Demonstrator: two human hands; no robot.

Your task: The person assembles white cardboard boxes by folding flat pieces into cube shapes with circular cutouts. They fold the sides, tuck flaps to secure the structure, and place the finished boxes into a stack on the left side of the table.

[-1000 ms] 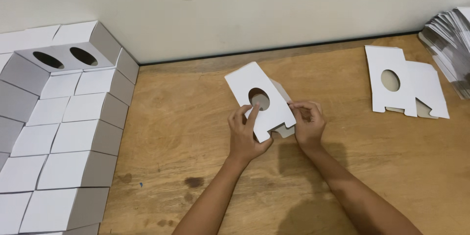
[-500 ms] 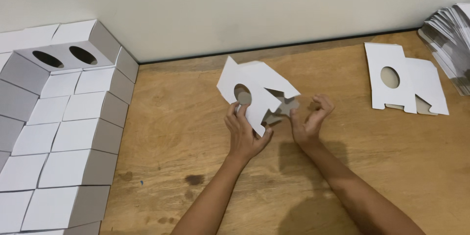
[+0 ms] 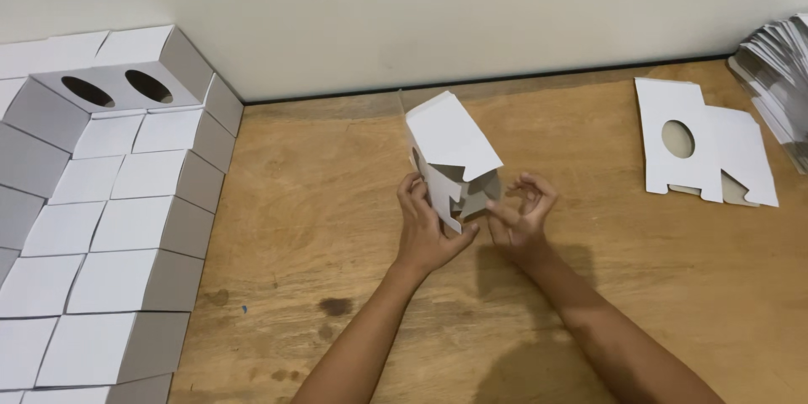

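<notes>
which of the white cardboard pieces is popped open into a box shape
The box held up by the left hand, right hand beside it. The cutout at right lies flat on the table.

Wooden table [image 3: 320, 227], box stack [image 3: 101, 227], flat blank [image 3: 703, 147]

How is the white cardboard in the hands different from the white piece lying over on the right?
The cardboard in the hands is opened into a box shape and stands upright; the flat piece lies spread on the wooden table. The left hand grips the first; nobody touches the flat piece. Both are white.
</notes>
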